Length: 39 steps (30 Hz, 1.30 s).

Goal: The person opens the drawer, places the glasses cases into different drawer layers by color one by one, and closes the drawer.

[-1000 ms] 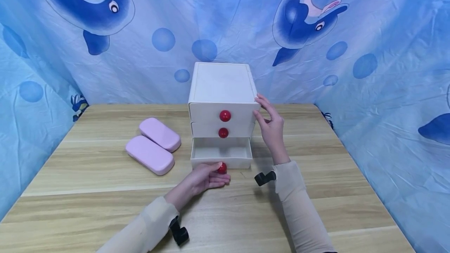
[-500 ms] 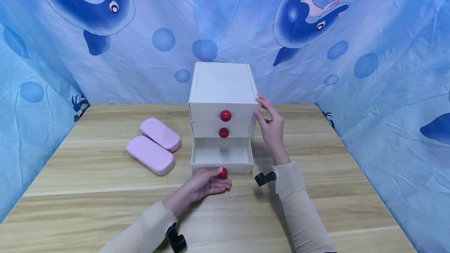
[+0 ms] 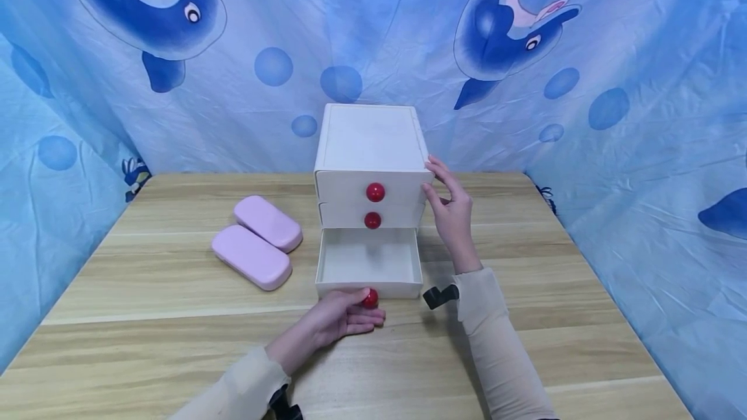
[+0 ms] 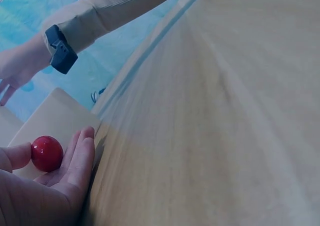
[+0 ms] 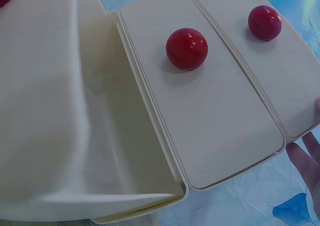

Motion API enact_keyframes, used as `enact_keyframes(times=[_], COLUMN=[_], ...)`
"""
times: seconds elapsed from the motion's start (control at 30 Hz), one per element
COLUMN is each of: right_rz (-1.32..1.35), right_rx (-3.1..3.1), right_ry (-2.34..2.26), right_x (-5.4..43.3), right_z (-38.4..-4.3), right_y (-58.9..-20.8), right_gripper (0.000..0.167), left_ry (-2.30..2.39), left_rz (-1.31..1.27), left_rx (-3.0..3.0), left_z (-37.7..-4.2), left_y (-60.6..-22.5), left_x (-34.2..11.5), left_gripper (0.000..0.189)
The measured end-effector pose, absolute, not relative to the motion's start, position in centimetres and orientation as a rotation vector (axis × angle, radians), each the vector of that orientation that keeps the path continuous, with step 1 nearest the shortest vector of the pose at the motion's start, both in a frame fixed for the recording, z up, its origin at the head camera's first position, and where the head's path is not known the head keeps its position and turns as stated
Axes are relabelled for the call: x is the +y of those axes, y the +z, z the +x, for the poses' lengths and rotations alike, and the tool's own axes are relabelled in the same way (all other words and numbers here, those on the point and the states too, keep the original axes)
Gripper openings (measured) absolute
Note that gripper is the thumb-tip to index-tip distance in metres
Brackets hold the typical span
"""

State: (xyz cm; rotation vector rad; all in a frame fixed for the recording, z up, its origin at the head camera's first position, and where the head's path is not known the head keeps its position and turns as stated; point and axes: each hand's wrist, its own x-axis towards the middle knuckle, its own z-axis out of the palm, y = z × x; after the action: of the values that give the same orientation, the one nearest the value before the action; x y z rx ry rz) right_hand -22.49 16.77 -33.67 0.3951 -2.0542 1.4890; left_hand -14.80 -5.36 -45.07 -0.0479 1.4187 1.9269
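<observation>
A white drawer cabinet (image 3: 373, 138) stands at the back middle of the table, with its bottom drawer (image 3: 370, 258) pulled well out. With its thumb on top and fingers stretched out beneath, my left hand (image 3: 335, 319) pinches the bottom drawer's round red knob (image 4: 47, 153). My right hand (image 3: 454, 212) rests on the cabinet's upper right front corner, thumb and fingertips touching its edges. Above the open drawer, the middle red knob (image 5: 186, 49) and the top red knob (image 5: 264, 23) sit on closed drawers. In the right wrist view only parts of the right fingers show.
Two lilac oblong cases lie side by side left of the cabinet, the rear one (image 3: 268, 223) and the front one (image 3: 252, 257). The wooden table (image 3: 525, 342) meets a blue dolphin-print curtain (image 3: 373, 31) at the back and sides.
The left hand has drawn the bottom drawer farther out toward the person, holding its knob. The right hand stays at the cabinet's corner.
</observation>
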Motion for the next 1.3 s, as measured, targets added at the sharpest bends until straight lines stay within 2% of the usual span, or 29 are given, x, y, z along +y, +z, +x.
enact_keyframes(times=[0.4, 1.3], right_rz=[0.386, 0.401], right_rx=[-2.020, -2.015], right_ry=[1.502, 1.478], right_x=[17.7, 17.6], right_z=[-24.9, -24.9], right_y=[-36.2, -36.3], right_gripper=[0.037, 0.037], left_ry=[1.913, 1.875], left_rz=[-0.041, -0.016], left_rx=[1.416, 1.401], left_z=[-14.0, -12.9], left_y=[-45.1, -44.9], left_x=[-5.4, -5.9], left_gripper=[0.055, 0.058])
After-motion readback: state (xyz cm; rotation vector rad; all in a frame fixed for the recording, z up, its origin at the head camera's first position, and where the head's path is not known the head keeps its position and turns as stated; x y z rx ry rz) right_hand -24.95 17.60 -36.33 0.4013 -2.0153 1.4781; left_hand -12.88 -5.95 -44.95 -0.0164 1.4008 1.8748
